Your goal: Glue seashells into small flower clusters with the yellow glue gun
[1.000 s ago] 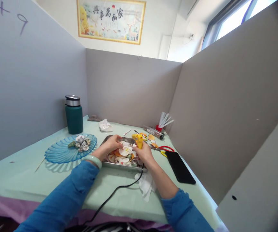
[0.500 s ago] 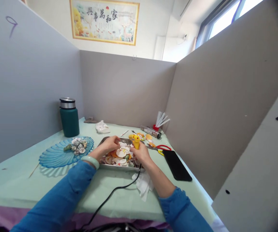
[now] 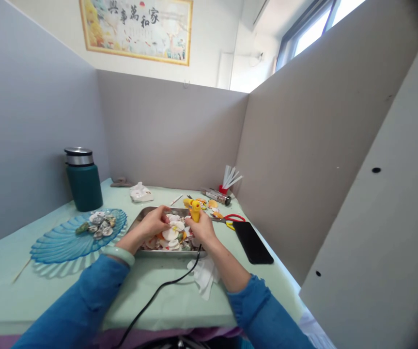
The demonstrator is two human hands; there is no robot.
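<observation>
The right hand (image 3: 203, 230) has its fingers wrapped round the handle of a yellow plastic glue gun (image 3: 194, 212) with a black cord (image 3: 173, 282), over the right side of a shallow rectangular metal tray (image 3: 172, 254). At the tray's left side, the left hand (image 3: 155, 222) curls its fingers beside heaped white and orange seashells (image 3: 170, 234); whether they pinch one, I cannot tell.

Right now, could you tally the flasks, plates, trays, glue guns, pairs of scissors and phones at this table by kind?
Green flask: 1
Blue scalloped plate: 1
Metal tray: 1
Yellow glue gun, in the right hand: 1
Scissors: 1 pair
Black phone: 1
Total: 6
</observation>
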